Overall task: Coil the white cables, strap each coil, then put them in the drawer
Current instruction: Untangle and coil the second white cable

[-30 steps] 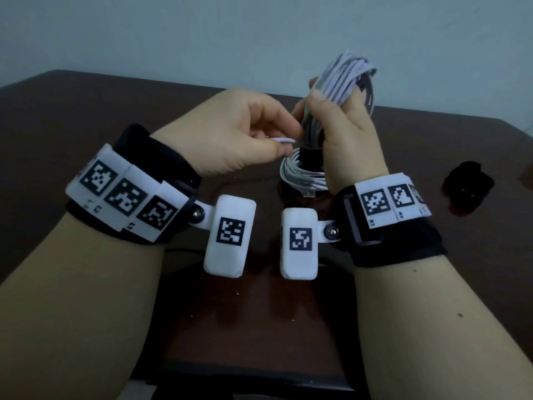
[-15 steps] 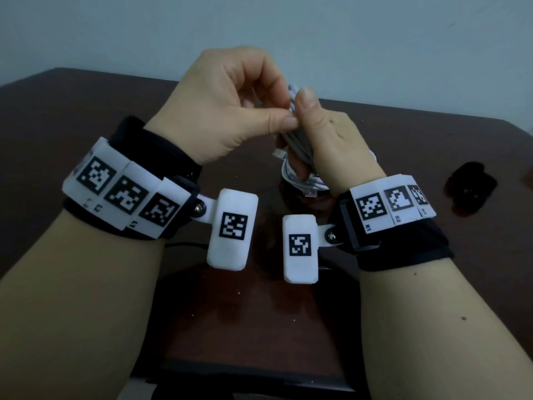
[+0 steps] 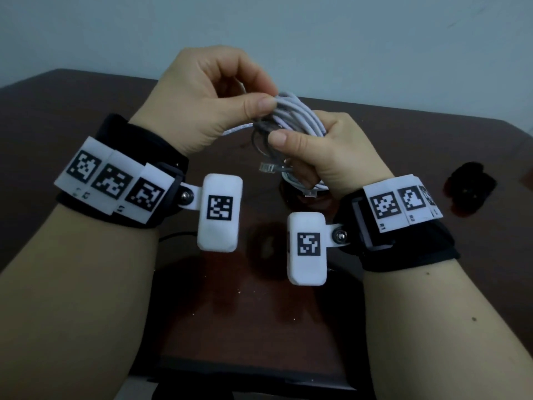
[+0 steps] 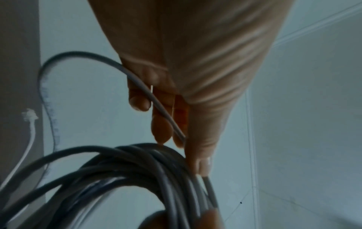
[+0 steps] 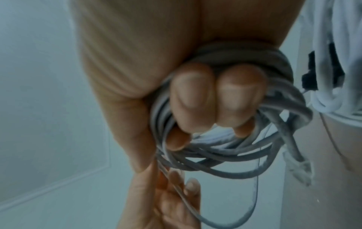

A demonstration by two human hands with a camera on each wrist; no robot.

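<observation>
My right hand grips a loose coil of white cable in the air above the dark table. Its fingers curl through the coil's loops. My left hand pinches a free strand at the top of the coil, and that strand runs across its fingers. A clear plug hangs from the coil by my right thumb. A second white coil, bound with a black strap, lies under my right hand and is mostly hidden in the head view.
A small black object, perhaps straps, lies on the table to the right of my right wrist. The table's front edge runs just below my forearms. A pale wall stands behind the table.
The coil stood upright in my right hand; it has tipped over and dropped lower. My left hand has risen and now pinches a strand at the coil's top.
</observation>
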